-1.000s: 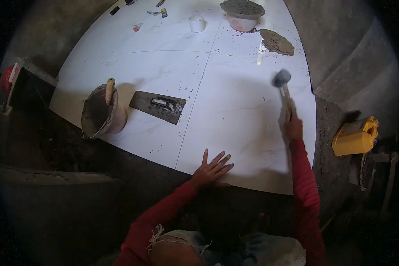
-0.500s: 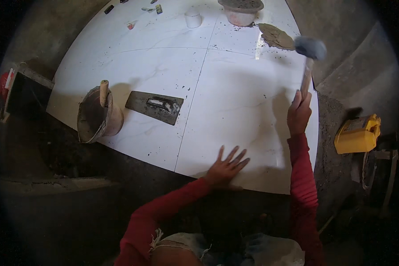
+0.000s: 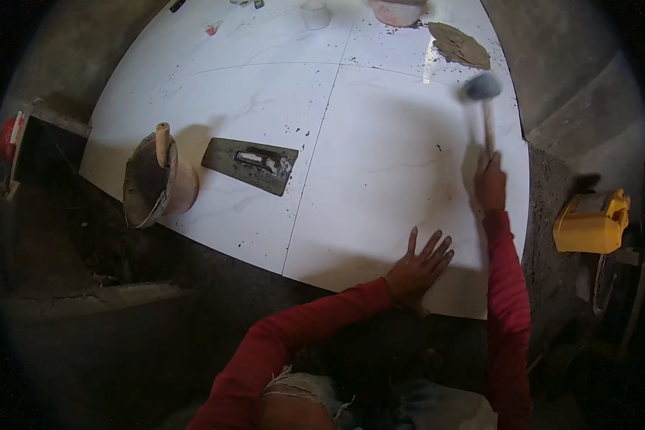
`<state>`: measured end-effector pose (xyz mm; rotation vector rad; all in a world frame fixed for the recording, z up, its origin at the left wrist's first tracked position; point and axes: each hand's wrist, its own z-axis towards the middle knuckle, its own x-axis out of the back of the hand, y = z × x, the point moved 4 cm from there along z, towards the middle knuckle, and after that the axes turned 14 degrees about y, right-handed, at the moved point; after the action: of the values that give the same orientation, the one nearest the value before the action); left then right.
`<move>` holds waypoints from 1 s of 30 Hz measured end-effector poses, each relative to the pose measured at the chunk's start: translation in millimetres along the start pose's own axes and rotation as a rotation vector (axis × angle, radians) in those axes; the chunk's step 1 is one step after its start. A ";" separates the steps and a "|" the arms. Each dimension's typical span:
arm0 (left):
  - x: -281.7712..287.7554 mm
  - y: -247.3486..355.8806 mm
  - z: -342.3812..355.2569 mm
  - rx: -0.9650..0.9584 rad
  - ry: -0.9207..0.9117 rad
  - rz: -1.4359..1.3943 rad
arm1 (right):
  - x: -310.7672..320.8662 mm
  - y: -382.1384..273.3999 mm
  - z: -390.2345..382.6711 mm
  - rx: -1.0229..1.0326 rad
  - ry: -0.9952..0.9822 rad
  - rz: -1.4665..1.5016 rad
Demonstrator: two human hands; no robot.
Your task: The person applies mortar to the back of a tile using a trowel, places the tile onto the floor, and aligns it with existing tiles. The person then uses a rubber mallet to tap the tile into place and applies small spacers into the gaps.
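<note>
At front right, our right hand (image 3: 490,183) grips a dark-headed mallet (image 3: 487,115), head blurred over the far end of the marbled white tile (image 3: 365,172); our left hand (image 3: 417,276) lies spread at its near edge, gripping nothing. Neighbouring tiles (image 3: 265,100) look laid; tapping, we judge, unfinished, mortar patch (image 3: 460,46) uncleared.

Left hand (image 3: 418,274) now farther right on white tile (image 3: 376,183)
</note>
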<state>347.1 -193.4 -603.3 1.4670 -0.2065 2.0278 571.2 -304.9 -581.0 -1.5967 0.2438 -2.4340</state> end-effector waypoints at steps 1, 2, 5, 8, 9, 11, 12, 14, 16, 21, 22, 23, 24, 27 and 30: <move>1.6 -4.2 -10.0 0.007 0.026 0.049 | 33.3 -32.3 11.8 -0.097 0.020 0.273; 12.3 -6.0 -11.6 0.049 -0.046 -0.010 | 57.6 -52.4 18.8 -0.197 0.044 0.533; 18.9 -4.4 1.4 0.062 -0.108 -0.089 | 41.3 -37.0 8.2 -0.203 0.213 0.548; 6.8 8.2 -9.1 0.078 -0.055 -0.095 | -1.2 1.6 -18.1 -0.127 0.061 0.306; 1.8 12.7 -13.2 0.068 0.036 -0.095 | 4.1 1.1 -14.2 -0.076 0.051 0.306; -14.6 21.1 -20.6 0.073 0.118 0.045 | 35.4 -17.2 -8.2 0.004 0.125 0.395; -16.9 28.3 -32.8 0.059 0.195 0.174 | 65.9 -34.5 -8.2 0.027 0.196 0.473; -5.9 19.6 -50.8 0.215 0.095 -0.065 | 87.5 -74.1 -33.1 -0.069 0.340 0.654; -20.5 24.8 -46.8 0.139 0.146 -0.002 | 63.4 -61.1 -57.4 -0.145 0.299 0.726; -15.1 25.8 -44.4 0.122 0.148 -0.054 | 40.8 -30.3 -71.2 0.233 0.033 0.269; -15.3 20.8 -57.1 0.136 0.140 -0.013 | 70.9 -61.4 -65.8 0.114 0.055 0.527; -17.9 19.1 -62.6 0.149 0.132 -0.011 | 91.1 -74.3 -65.0 0.005 0.048 0.643; -17.4 17.7 -61.8 0.147 0.178 -0.019 | 94.6 -65.3 -67.3 0.024 0.100 0.664; -21.3 25.0 -43.9 0.108 0.233 -0.057 | 31.7 -3.2 -90.9 0.006 0.100 0.443; -18.3 24.1 -34.1 0.067 0.204 -0.024 | 26.3 -2.6 -94.9 0.507 0.077 0.206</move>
<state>309.6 -203.9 -627.0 1.2840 -0.0361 2.1658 473.7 -307.9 -594.7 -1.1949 -0.1794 -2.1707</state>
